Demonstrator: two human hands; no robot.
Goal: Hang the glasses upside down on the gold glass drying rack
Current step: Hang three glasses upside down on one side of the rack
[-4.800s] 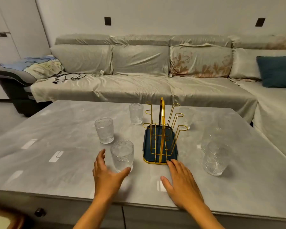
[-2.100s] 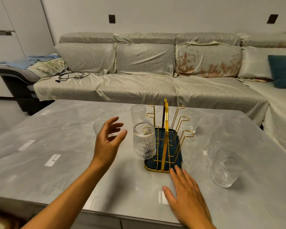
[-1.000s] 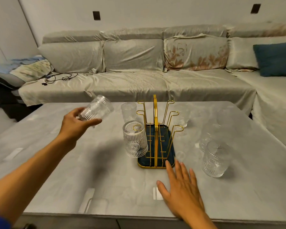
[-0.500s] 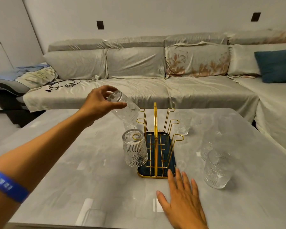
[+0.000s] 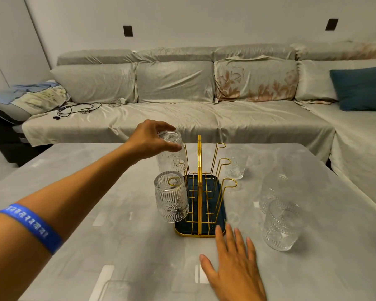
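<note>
Grey, marble-look table [image 5: 96, 170] fills the foreground, with a long sofa [image 5: 182, 114] in pale covers behind it and a teal cushion [image 5: 359, 88] at its right end. Near the table's middle stands the gold glass drying rack [image 5: 199, 187], its wire prongs rising from a dark blue tray with a gold rim. One ribbed glass [image 5: 171, 199] already hangs upside down on the nearest left prong. Just behind it, the left hand [image 5: 149, 141] grips a second embossed glass [image 5: 171, 152] by its upturned base, fingers and thumb closed around it, the mouth pointing down at the middle left prong; whether the glass is yet seated on the prong cannot be told. A blue wristband [image 5: 32, 227] circles that forearm. The right hand [image 5: 234, 270] lies flat on the table just in front of the rack's tray, fingers spread and holding nothing. Upright glasses wait on the table right of the rack: one near [image 5: 280, 227], one behind it [image 5: 271, 192], another farther back [image 5: 236, 162].
</note>
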